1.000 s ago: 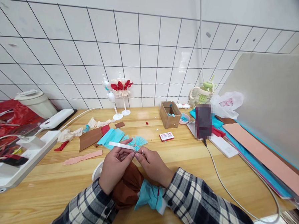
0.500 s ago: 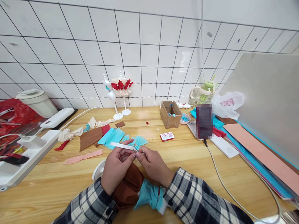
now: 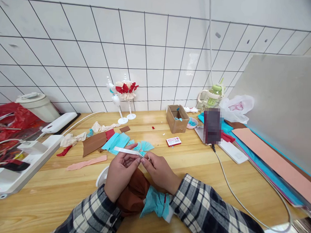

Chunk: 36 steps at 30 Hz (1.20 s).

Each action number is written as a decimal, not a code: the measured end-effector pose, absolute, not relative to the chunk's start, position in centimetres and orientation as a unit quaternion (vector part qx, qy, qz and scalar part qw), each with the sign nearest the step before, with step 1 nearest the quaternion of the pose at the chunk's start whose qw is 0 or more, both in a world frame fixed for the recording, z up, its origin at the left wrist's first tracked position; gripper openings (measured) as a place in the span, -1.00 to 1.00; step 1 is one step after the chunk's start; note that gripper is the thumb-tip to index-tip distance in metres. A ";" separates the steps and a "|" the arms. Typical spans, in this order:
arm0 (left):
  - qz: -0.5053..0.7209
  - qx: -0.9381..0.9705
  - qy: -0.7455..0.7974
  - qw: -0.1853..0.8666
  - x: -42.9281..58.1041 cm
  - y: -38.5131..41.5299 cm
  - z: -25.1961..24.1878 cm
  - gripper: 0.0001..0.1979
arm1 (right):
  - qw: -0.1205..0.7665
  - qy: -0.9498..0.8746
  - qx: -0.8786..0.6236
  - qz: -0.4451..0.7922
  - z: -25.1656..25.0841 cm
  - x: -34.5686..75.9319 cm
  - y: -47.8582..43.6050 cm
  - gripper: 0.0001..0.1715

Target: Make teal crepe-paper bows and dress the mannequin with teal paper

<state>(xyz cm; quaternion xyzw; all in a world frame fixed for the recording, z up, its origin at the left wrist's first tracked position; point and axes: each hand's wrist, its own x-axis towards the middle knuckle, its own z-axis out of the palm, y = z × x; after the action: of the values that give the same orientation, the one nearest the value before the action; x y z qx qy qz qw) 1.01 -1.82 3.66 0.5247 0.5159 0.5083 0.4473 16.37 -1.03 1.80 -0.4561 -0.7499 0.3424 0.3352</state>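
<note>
My left hand (image 3: 122, 174) is closed, its thumb pressed against the fingers around a narrow white strip (image 3: 126, 150), which looks like paper or tape. The strip's free end sticks out to the left over the fingers. Meeting it at the thumb tips, my right hand (image 3: 159, 170) pinches the strip's other end, partly hidden by the fingers. Beneath my wrists lies a small dress form dressed in brown crepe paper (image 3: 132, 195) and blue crepe paper (image 3: 157, 203); its round white base (image 3: 102, 176) shows left of my left hand. A pleated blue paper fan (image 3: 145, 147) lies just beyond my fingers.
Two small dress forms (image 3: 122, 120) stand by the tiled wall. Paper scraps (image 3: 94, 144) lie at left, near a power strip (image 3: 25, 168). A cardboard box (image 3: 176, 122), a small red-and-white box (image 3: 173, 141), a phone-like device (image 3: 212, 126) with cable and paper sheets (image 3: 268, 153) are at right.
Both hands hold nearly the same place and grip. The white strip's free end has shifted very slightly to the left.
</note>
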 end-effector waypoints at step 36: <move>0.556 0.450 0.511 0.477 0.2 -1.0 3.6 -0.47 | 0.332 -0.757 -0.448 0.341 1.5 16.5 -0.9 -0.74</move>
<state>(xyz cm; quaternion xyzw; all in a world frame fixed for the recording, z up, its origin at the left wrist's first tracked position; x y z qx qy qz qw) 0.19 -1.02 3.63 0.4498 0.5107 0.5563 0.4769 16.47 -0.93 1.49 -0.4481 -0.7567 0.3406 0.3325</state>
